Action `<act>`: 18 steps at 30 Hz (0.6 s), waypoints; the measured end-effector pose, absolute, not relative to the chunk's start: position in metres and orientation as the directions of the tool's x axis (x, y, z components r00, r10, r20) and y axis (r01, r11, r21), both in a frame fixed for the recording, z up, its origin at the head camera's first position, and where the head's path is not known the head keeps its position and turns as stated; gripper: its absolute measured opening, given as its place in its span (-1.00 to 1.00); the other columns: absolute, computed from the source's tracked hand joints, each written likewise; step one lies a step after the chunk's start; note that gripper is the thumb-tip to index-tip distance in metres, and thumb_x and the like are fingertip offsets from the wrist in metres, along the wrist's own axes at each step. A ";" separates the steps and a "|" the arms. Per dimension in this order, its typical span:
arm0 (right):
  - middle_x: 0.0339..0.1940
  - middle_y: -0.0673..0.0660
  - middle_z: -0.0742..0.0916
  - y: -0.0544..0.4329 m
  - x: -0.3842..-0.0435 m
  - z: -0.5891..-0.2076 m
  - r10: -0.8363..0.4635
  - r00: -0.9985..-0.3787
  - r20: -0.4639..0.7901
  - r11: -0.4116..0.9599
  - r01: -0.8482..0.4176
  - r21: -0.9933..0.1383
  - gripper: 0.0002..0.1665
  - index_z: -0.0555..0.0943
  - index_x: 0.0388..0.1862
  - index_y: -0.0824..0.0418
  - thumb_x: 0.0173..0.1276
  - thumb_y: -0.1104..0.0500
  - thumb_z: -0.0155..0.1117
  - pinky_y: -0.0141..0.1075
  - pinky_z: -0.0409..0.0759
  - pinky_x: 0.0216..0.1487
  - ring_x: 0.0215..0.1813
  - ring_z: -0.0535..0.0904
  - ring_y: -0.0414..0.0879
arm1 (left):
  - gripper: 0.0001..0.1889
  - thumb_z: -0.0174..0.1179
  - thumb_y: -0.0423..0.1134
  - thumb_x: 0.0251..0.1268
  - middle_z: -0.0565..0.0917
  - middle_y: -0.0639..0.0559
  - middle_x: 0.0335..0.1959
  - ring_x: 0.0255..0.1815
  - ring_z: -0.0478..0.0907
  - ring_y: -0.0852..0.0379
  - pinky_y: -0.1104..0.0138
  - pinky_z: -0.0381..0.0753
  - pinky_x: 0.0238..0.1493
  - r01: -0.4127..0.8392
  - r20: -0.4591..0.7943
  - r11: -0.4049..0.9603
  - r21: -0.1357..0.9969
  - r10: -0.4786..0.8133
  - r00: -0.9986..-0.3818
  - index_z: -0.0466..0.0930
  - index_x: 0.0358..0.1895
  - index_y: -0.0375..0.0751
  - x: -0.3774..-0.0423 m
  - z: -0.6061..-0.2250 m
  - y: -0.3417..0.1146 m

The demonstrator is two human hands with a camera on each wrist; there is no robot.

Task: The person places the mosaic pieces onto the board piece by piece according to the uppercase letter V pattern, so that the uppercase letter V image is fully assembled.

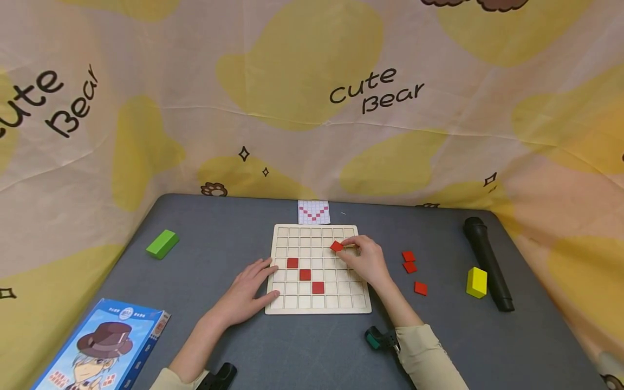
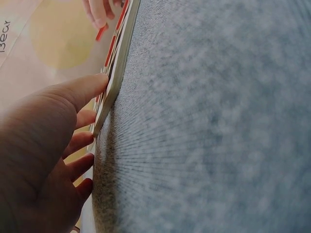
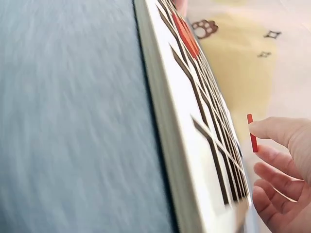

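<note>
A white grid board (image 1: 342,307) lies on the grey table, with 3 red square tiles (image 1: 305,274) set in a descending diagonal on its left half. Between thumb and fingertips my right hand (image 1: 364,259) pinches another red tile (image 1: 337,246) over the board's upper right part. The right wrist view shows that red tile (image 3: 252,133) held on edge, apart from the board. My left hand (image 1: 247,288) rests at the board's left edge, fingers spread and thumb touching the border. From the left wrist, the thumb (image 2: 90,88) lies against the board's edge (image 2: 116,80).
A paper pattern card (image 1: 314,212) sits behind the board. To the right lie loose red tiles (image 1: 421,288), a yellow block (image 1: 476,282) and a black microphone (image 1: 489,265). On the left are a green block (image 1: 163,244) and a blue illustrated box (image 1: 102,346).
</note>
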State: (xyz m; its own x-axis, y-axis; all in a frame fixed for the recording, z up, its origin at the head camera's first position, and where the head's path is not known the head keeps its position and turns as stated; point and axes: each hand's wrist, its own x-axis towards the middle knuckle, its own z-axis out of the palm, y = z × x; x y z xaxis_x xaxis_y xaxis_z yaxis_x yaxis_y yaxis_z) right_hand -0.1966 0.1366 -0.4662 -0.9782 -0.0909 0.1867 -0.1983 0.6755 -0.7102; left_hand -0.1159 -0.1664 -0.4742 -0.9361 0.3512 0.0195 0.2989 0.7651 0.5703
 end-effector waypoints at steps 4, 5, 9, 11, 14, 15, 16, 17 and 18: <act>-0.18 0.08 0.69 0.123 -0.194 -0.468 -0.135 -0.970 0.202 0.652 -0.241 -0.719 -0.74 0.74 -0.21 0.14 0.11 0.13 0.51 -0.16 0.46 -0.18 -0.22 0.51 -0.03 | -0.36 0.26 0.01 0.30 0.24 -0.13 0.48 0.51 0.04 -0.22 -0.23 0.10 0.35 0.295 0.019 0.768 0.569 0.346 -0.938 0.38 0.39 -0.18 -0.115 -0.474 -0.166; -0.20 0.08 0.69 0.119 -0.194 -0.468 -0.146 -0.967 0.208 0.645 -0.253 -0.721 -0.75 0.73 -0.21 0.14 0.10 0.14 0.51 -0.19 0.45 -0.22 -0.26 0.50 -0.05 | -0.36 0.26 0.00 0.30 0.25 -0.14 0.48 0.51 0.04 -0.22 -0.24 0.10 0.35 0.293 0.019 0.769 0.569 0.344 -0.939 0.38 0.38 -0.18 -0.114 -0.474 -0.166; -0.29 0.06 0.67 0.105 -0.193 -0.469 -0.196 -0.954 0.226 0.633 -0.300 -0.714 -0.77 0.73 -0.23 0.15 0.11 0.16 0.51 -0.27 0.42 -0.34 -0.39 0.43 -0.12 | -0.36 0.26 0.00 0.30 0.25 -0.14 0.48 0.51 0.05 -0.23 -0.24 0.10 0.35 0.289 0.016 0.771 0.568 0.340 -0.940 0.38 0.38 -0.19 -0.114 -0.473 -0.166; -0.30 0.05 0.66 0.098 -0.193 -0.469 -0.219 -0.949 0.228 0.627 -0.316 -0.712 -0.77 0.73 -0.23 0.16 0.11 0.16 0.51 -0.29 0.42 -0.36 -0.41 0.43 -0.14 | -0.36 0.26 0.00 0.30 0.25 -0.14 0.48 0.51 0.05 -0.22 -0.23 0.10 0.35 0.288 0.015 0.772 0.567 0.340 -0.940 0.38 0.39 -0.18 -0.114 -0.473 -0.166; -0.28 0.05 0.66 0.087 -0.193 -0.469 -0.252 -0.940 0.231 0.616 -0.340 -0.710 -0.76 0.73 -0.23 0.17 0.11 0.16 0.51 -0.30 0.42 -0.34 -0.39 0.43 -0.14 | -0.35 0.26 0.01 0.29 0.24 -0.13 0.48 0.51 0.05 -0.21 -0.22 0.10 0.36 0.287 0.014 0.772 0.567 0.340 -0.940 0.38 0.39 -0.17 -0.115 -0.473 -0.166; -0.26 0.05 0.66 0.084 -0.193 -0.469 -0.261 -0.938 0.229 0.612 -0.344 -0.712 -0.76 0.73 -0.23 0.17 0.11 0.16 0.51 -0.30 0.43 -0.33 -0.37 0.44 -0.13 | -0.35 0.26 0.01 0.29 0.25 -0.13 0.48 0.51 0.05 -0.21 -0.23 0.10 0.35 0.290 0.017 0.772 0.566 0.341 -0.940 0.38 0.39 -0.17 -0.115 -0.474 -0.166; -0.24 0.05 0.67 0.080 -0.193 -0.469 -0.271 -0.936 0.226 0.609 -0.348 -0.713 -0.77 0.73 -0.23 0.17 0.11 0.16 0.51 -0.29 0.43 -0.31 -0.35 0.44 -0.13 | -0.36 0.26 0.01 0.29 0.25 -0.13 0.48 0.51 0.05 -0.21 -0.23 0.10 0.36 0.292 0.020 0.770 0.567 0.342 -0.940 0.38 0.38 -0.17 -0.116 -0.474 -0.166; -0.23 0.04 0.68 0.076 -0.194 -0.469 -0.280 -0.934 0.223 0.606 -0.352 -0.713 -0.77 0.73 -0.23 0.16 0.12 0.16 0.50 -0.29 0.43 -0.29 -0.33 0.45 -0.12 | -0.36 0.26 0.01 0.29 0.25 -0.14 0.48 0.51 0.05 -0.21 -0.23 0.10 0.35 0.297 0.025 0.768 0.568 0.344 -0.939 0.38 0.38 -0.17 -0.116 -0.474 -0.167; -0.21 0.04 0.68 0.073 -0.194 -0.469 -0.287 -0.933 0.217 0.606 -0.353 -0.713 -0.77 0.73 -0.23 0.16 0.12 0.16 0.50 -0.28 0.43 -0.27 -0.31 0.45 -0.12 | -0.36 0.26 0.01 0.29 0.25 -0.14 0.48 0.51 0.05 -0.21 -0.23 0.10 0.35 0.301 0.029 0.765 0.569 0.347 -0.937 0.38 0.38 -0.17 -0.116 -0.475 -0.167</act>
State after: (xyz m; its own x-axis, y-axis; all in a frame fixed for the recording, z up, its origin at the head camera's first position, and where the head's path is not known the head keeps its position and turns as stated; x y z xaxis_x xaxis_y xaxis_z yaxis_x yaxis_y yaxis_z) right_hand -0.1938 0.0727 -0.4688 -0.9328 -0.2875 0.2173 -0.3528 0.6061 -0.7129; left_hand -0.1161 -0.1667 -0.4748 -0.9374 0.3471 0.0291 0.3011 0.7653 0.5690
